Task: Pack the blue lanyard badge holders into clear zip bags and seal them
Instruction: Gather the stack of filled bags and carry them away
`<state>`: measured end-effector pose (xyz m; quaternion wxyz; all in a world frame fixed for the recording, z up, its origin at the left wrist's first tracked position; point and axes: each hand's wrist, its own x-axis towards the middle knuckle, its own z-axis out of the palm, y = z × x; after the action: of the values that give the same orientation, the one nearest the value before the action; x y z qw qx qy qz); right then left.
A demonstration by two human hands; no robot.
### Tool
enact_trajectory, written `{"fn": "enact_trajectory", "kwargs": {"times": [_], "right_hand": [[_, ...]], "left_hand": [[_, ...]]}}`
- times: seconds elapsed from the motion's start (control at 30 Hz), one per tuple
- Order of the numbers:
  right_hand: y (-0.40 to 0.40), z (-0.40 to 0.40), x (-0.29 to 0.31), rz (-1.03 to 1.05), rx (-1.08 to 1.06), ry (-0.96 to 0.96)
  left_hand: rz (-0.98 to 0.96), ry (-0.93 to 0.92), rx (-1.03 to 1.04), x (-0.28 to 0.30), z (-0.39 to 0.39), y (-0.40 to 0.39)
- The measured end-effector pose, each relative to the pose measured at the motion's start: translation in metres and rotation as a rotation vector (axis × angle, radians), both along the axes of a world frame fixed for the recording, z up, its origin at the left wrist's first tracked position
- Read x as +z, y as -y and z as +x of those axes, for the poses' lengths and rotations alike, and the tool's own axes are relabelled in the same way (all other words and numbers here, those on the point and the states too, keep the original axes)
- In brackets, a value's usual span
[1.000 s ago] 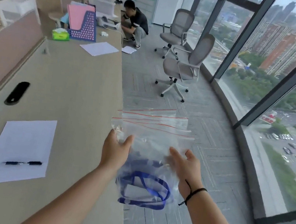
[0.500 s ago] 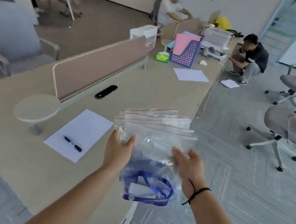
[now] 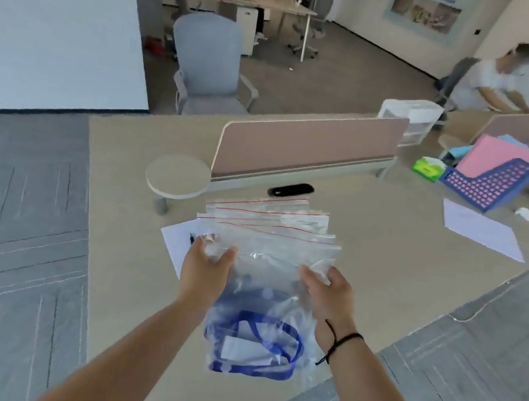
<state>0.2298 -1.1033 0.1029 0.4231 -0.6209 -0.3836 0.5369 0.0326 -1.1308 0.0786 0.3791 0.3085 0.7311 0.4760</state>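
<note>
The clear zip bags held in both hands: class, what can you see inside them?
Inside the lower part of the clear zip bags lies a blue lanyard with a pale badge holder. How many lanyards lie there, the crinkled, overlapping plastic hides.

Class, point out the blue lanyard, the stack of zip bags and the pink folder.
blue lanyard (image 3: 283, 333): head view, on its strap loop inside the bag.
zip bags (image 3: 272, 232): head view, on the clear upper part.
pink folder (image 3: 491, 158): head view, on its cover.
</note>
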Motion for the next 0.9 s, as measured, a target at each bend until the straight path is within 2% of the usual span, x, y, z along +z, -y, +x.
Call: {"fn": "enact_trajectory", "kwargs": {"times": [0.2, 0.37, 0.9], "right_hand": [[-0.077, -0.016, -0.015, -0.022, 0.142, 0.211], [-0.133, -0.025, -0.027, 0.049, 0.265, 0.351], [-0.327, -0.023, -0.154, -0.150, 0.677, 0.426]], "left_hand": [[-0.040, 0.079, 0.087, -0.015, -0.008, -0.048], [-0.083, 0.062, 0.159, -0.035, -0.009, -0.089], [-0.307, 0.023, 0.374, -0.134, 0.024, -0.230]]}}
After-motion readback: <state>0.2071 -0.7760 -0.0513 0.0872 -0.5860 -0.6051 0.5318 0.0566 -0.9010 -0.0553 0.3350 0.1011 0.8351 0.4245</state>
